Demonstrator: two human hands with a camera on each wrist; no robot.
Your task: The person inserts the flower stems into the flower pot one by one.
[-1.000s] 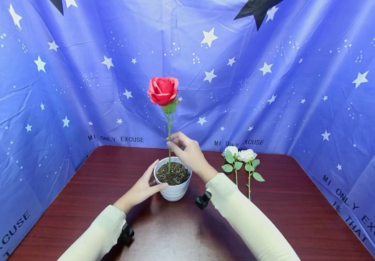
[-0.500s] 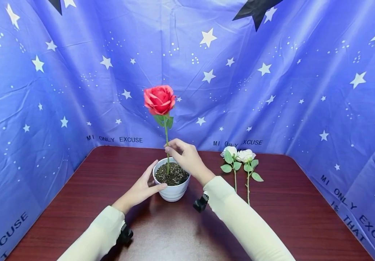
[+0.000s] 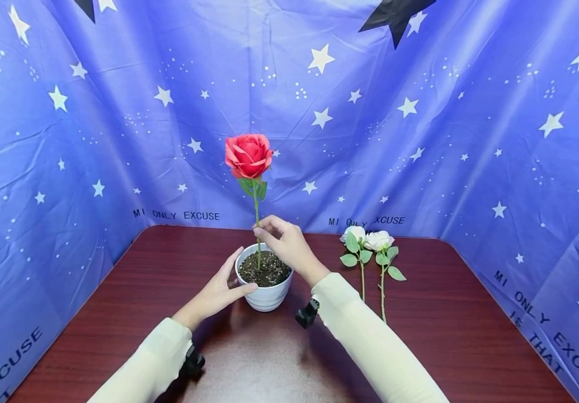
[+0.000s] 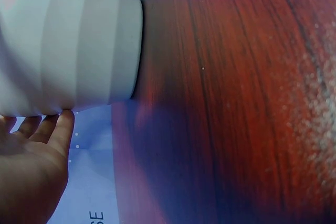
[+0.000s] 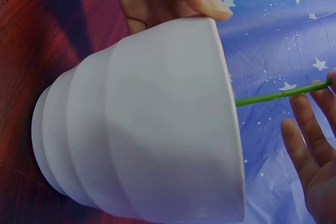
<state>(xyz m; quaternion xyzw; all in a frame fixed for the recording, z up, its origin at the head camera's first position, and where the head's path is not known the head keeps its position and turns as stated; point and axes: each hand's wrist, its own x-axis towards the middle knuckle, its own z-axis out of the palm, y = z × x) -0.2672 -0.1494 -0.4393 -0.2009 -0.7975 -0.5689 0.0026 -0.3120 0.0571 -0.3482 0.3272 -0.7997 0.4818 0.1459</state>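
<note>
A red rose (image 3: 248, 157) on a green stem stands nearly upright in a white flower pot (image 3: 266, 298), its lower end in dark soil (image 3: 269, 270). My right hand (image 3: 289, 242) pinches the stem between thumb and fingertips just above the pot; in the right wrist view the stem (image 5: 273, 96) runs from the rim to those fingertips. My left hand (image 3: 217, 292) holds the pot's left side, thumb on the near rim and fingers along the wall. The left wrist view has those fingertips (image 4: 64, 127) touching the ribbed wall.
Two white roses (image 3: 381, 242) with green leaves lie on the table to the right, their lower stems partly behind the right sleeve (image 3: 365, 330). The dark red wooden table (image 3: 440, 330) is backed by a blue star-patterned cloth (image 3: 289, 112).
My right hand has moved down slightly with the rose, whose bloom is lower and turned a little. In the last half second it barely shifts. The left hand and pot stay put.
</note>
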